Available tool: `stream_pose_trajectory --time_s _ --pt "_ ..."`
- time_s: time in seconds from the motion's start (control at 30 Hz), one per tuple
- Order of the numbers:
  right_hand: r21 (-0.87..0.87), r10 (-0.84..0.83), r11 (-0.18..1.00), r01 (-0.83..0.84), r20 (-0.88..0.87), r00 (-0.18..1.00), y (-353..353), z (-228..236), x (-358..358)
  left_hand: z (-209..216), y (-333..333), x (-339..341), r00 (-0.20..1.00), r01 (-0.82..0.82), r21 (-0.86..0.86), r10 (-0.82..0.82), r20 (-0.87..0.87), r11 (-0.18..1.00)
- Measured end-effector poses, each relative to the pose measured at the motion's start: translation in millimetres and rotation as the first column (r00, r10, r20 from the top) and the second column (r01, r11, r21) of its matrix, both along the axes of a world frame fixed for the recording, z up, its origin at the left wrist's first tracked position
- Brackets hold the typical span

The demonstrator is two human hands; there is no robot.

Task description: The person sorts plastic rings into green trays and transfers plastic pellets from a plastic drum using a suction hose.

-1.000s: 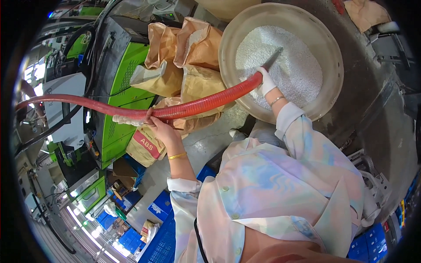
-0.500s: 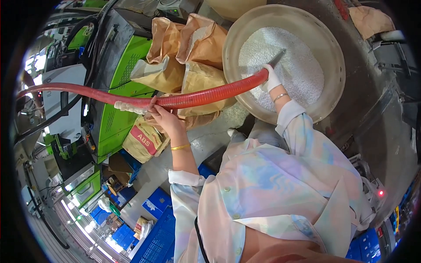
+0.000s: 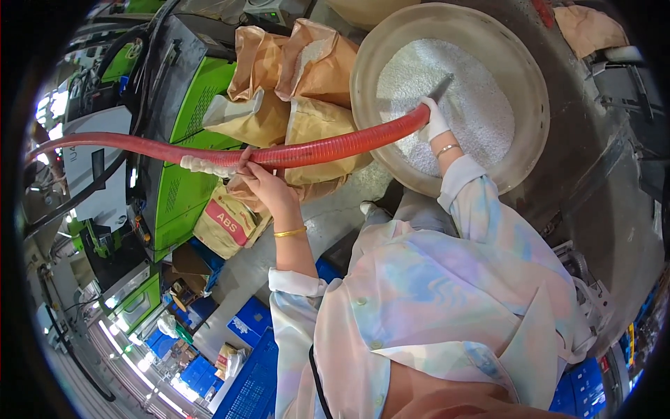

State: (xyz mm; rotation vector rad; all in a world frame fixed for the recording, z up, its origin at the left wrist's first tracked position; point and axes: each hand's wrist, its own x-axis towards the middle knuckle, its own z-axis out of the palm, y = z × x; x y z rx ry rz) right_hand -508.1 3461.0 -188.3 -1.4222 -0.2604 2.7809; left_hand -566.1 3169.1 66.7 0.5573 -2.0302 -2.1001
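Observation:
A long red ribbed hose (image 3: pixel 314 149) runs from the far left across to a wide beige tub (image 3: pixel 530 133) full of white pellets (image 3: pixel 474 105). My left hand (image 3: pixel 262 183), bare with a gold bracelet, grips the hose from below at its middle, beside a white glove or rag (image 3: pixel 206 166) wrapped on the hose. My right hand (image 3: pixel 436 122), in a white glove, holds the hose near its end, where a grey metal nozzle (image 3: pixel 441 87) dips into the pellets.
Several open brown paper sacks (image 3: pixel 307 84) lean against a green machine (image 3: pixel 188 133) under the hose. Blue crates (image 3: pixel 244 335) stand on the grey floor at lower left. A big grey metal vessel (image 3: pixel 614 188) curves round the tub on the right.
The hose and both hands have shifted slightly up and right in view. The nozzle has gone further over the pellets. My grip on the hose is unchanged.

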Motion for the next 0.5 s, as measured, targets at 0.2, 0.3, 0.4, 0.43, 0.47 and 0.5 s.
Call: stream_pose_trajectory --time_s 0.2,0.3,0.4,0.43,0.47,0.5 --pt "-0.033 -0.028 0.999 0.030 0.044 0.999 0 2 -6 -4 1 -3 1.000 0.010 0.003 -0.010 0.000 1.000" --pt "-0.048 -0.046 0.998 0.049 0.071 0.996 1 1 -7 -7 2 -5 1.000 0.019 0.014 -0.019 0.000 1.000" --pt "-0.064 -0.033 0.997 0.034 0.019 0.999 1 -6 -7 -11 -1 -7 1.000 0.014 0.001 -0.014 -0.009 1.000" --pt "-0.066 -0.030 0.997 0.031 0.017 0.999 1 -7 -7 -13 -3 -7 1.000 0.011 -0.014 -0.011 -0.020 1.000" --pt "-0.072 -0.044 0.996 0.047 0.030 0.999 1 -9 -8 -14 -3 -7 1.000 0.010 -0.015 -0.010 -0.020 1.000" --pt "-0.078 -0.059 0.995 0.062 0.043 0.997 1 -10 -8 -15 -3 -7 1.000 0.020 -0.007 -0.020 -0.007 1.000"
